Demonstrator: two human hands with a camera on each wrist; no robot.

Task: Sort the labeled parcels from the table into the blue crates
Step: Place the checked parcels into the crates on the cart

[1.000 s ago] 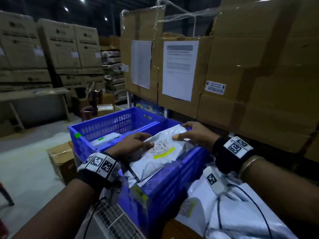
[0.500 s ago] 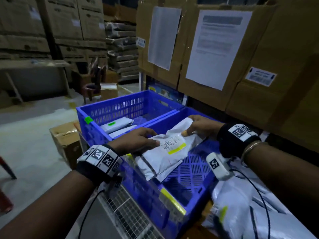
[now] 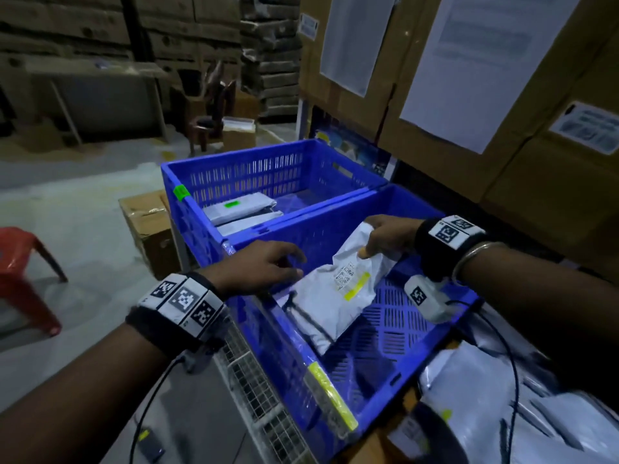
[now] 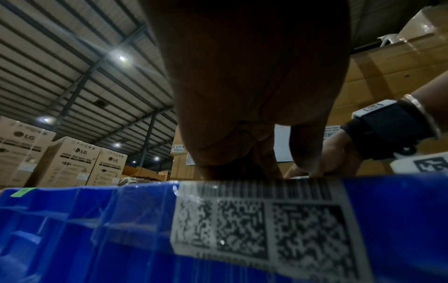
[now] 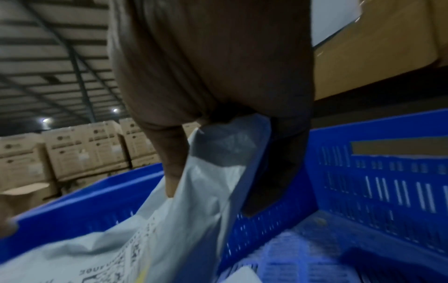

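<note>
Lower now than half a second ago, the white parcel [image 3: 338,289] slants down inside the near blue crate [image 3: 395,373], its bottom end close to the crate floor. Right hand [image 3: 385,237] pinches the parcel's upper end, thumb on top and fingers behind. Left hand [image 3: 264,267] has let go and hovers over the crate's left wall, fingers relaxed and apparently just clear of the parcel's lower left edge, though blur makes that uncertain. Beyond, the far blue crate [image 3: 234,169] holds other parcels [image 3: 239,209]
</note>
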